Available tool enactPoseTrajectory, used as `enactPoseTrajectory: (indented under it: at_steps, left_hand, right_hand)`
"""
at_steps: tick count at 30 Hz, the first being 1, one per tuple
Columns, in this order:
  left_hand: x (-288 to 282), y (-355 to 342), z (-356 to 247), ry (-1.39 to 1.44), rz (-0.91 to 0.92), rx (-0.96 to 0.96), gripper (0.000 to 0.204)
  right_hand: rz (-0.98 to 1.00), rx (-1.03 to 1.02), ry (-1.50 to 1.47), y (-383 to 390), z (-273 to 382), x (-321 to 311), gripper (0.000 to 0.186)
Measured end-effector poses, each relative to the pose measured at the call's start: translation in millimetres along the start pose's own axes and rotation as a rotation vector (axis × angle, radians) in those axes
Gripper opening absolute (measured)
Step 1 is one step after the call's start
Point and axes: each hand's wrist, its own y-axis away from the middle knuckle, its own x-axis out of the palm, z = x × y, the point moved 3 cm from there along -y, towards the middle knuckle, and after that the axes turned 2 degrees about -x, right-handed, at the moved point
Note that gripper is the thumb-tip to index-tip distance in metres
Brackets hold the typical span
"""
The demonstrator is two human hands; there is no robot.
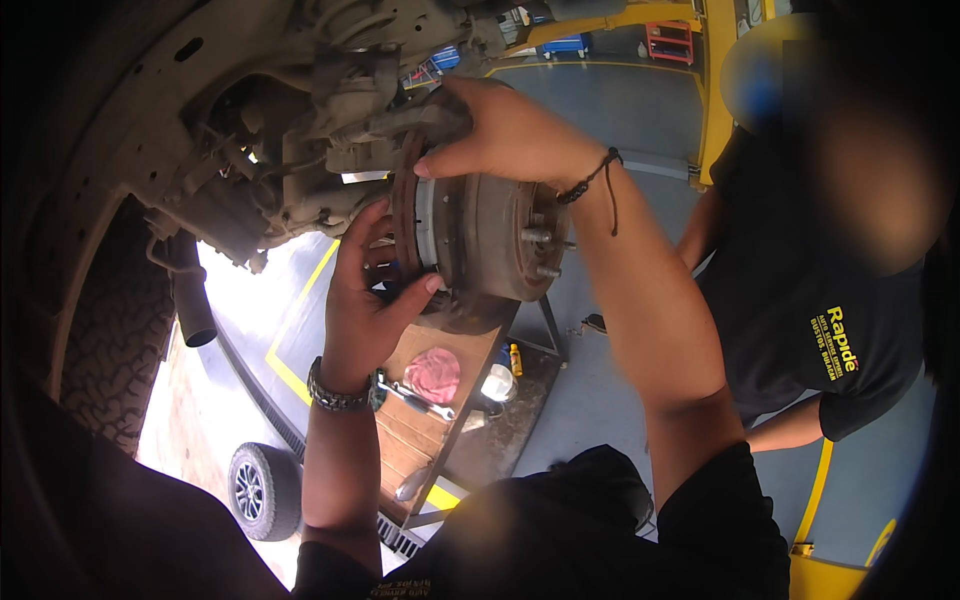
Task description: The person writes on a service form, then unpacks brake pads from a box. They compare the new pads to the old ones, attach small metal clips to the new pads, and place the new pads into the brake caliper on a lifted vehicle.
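Observation:
A worn brake disc (pixel 428 225) with its rusty hub section (pixel 510 235) stands upright under the raised vehicle, several wheel studs (pixel 540 237) pointing to the right. Curled around its lower left edge is my left hand (pixel 368 300), the thumb against the rim and the fingers behind it. My right hand (pixel 510 135) grips the top of the disc, thumb on the near edge; its other fingertips are hidden behind the top. Rusty suspension parts (pixel 365 135) sit just left of the disc. How the disc is seated on the axle cannot be seen.
Below stands a wooden-topped work table (pixel 410 345) with a pink cloth (pixel 433 375), a wrench (pixel 420 400) and a white container (pixel 497 383). A co-worker in a black shirt (pixel 800 290) stands at the right, near a yellow lift post (pixel 716 95). A wheel (pixel 263 490) rests lower left.

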Motion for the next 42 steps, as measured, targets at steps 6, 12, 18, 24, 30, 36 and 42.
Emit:
enactPoseTrajectory:
  at_steps: [6, 12, 18, 24, 30, 36, 42]
  left_hand:
    - [-2.6, 0.1, 4.2, 0.070, -0.038, 0.003, 0.073]
    - [0.5, 2.9, -6.9, 0.110, 0.072, -0.068, 0.065]
    - [3.7, 18.3, -7.6, 0.030, 0.050, -0.097, 0.065]
    - [3.5, 25.4, -9.6, 0.050, 0.034, 0.010, 0.064]
    - [-6.0, 37.7, -11.3, 0.088, 0.025, 0.010, 0.058]
    - [-10.2, 36.7, -10.8, 0.148, 0.016, 0.056, 0.049]
    - [-10.1, 36.9, -6.5, 0.183, -0.033, 0.012, 0.047]
  right_hand:
    - [0.192, 0.109, -0.150, -1.1, 17.5, -11.2, 0.088]
    - [0.006, -0.036, 0.141, 12.5, 11.2, -9.9, 0.091]
    - [0.197, 0.122, 0.158, 20.1, 36.2, -20.5, 0.097]
    - [0.302, 0.205, 0.140, 18.6, 50.9, -26.2, 0.090]
    - [-0.206, 0.008, 0.300, 45.0, 64.4, -20.6, 0.071]
    - [-0.621, 0.406, -0.476, 193.1, 91.7, 60.8, 0.034]
    - [-0.455, 0.586, -1.570, 206.1, 85.6, 154.1, 0.045]
